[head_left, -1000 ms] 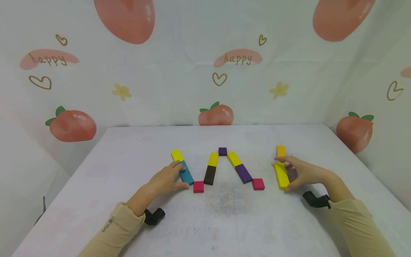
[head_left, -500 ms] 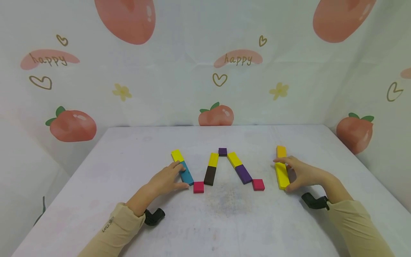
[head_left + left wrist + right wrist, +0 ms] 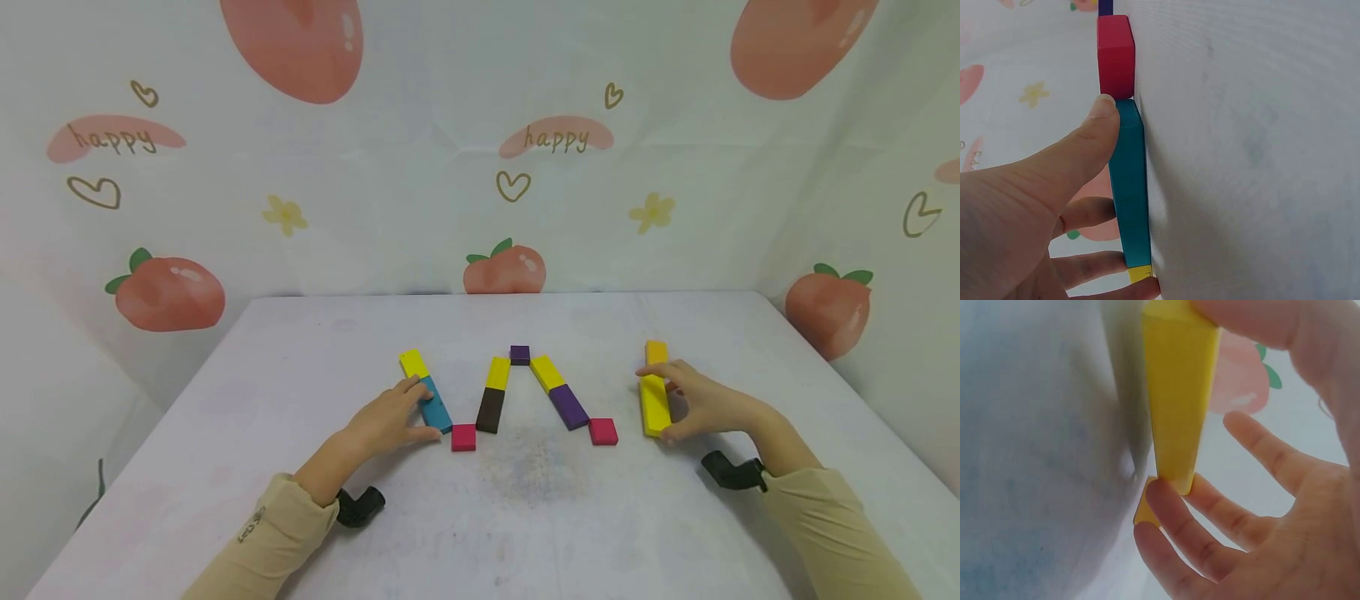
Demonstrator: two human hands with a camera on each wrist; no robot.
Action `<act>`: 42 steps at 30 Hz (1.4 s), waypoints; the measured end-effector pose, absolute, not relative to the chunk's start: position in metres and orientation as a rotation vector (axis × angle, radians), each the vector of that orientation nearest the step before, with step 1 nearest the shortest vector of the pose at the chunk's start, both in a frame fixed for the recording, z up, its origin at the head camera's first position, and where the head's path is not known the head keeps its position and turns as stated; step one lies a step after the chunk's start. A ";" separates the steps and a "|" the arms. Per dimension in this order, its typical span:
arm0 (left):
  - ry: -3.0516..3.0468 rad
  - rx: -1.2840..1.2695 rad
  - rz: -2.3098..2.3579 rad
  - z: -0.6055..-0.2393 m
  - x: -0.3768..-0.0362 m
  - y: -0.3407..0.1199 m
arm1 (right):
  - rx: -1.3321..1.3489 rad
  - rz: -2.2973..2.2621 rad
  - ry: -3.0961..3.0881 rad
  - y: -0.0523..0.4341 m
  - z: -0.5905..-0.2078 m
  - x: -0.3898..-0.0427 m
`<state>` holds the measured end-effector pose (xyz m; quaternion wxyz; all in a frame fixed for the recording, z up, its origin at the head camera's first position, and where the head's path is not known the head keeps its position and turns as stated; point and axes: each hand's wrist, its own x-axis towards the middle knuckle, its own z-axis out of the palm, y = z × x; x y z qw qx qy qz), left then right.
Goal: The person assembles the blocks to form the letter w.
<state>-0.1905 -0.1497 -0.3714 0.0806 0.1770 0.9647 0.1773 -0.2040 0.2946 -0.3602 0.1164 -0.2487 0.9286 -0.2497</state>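
Flat coloured blocks lie on the white table (image 3: 525, 517). My left hand (image 3: 423, 410) pinches a teal block (image 3: 436, 407) lengthwise, thumb (image 3: 1100, 115) at its near end, fingers at the far end by a yellow block (image 3: 411, 362); a red square (image 3: 463, 437) touches the near end. My right hand (image 3: 670, 408) grips a long yellow block (image 3: 652, 402) between thumb and fingers, tipped up on its long edge (image 3: 1179, 394). A short yellow block (image 3: 656, 352) lies just beyond it.
Between the hands an inverted V is laid out: a yellow-and-brown bar (image 3: 492, 396), a small purple square (image 3: 520, 354), a yellow-and-purple bar (image 3: 558, 390) and a red square (image 3: 603, 431). A peach-print backdrop walls the table's back and sides.
The right hand has turned the long yellow block from flat up onto its edge and drawn it slightly towards the short yellow block. The left hand has stayed on the teal block.
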 end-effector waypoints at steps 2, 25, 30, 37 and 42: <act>2.885 0.534 0.528 -0.372 -0.190 -0.150 | -0.727 -0.742 2.722 0.293 -0.359 -0.204; 2.889 0.543 0.510 -0.370 -0.189 -0.149 | -0.770 -0.794 2.767 0.272 -0.361 -0.209; 2.887 0.545 0.501 -0.369 -0.189 -0.148 | -0.751 -0.803 2.774 0.268 -0.363 -0.210; 2.898 0.555 0.491 -0.370 -0.189 -0.149 | -0.743 -0.809 2.793 0.266 -0.366 -0.213; 2.892 0.549 0.498 -0.370 -0.189 -0.149 | -0.754 -0.803 2.803 0.264 -0.370 -0.215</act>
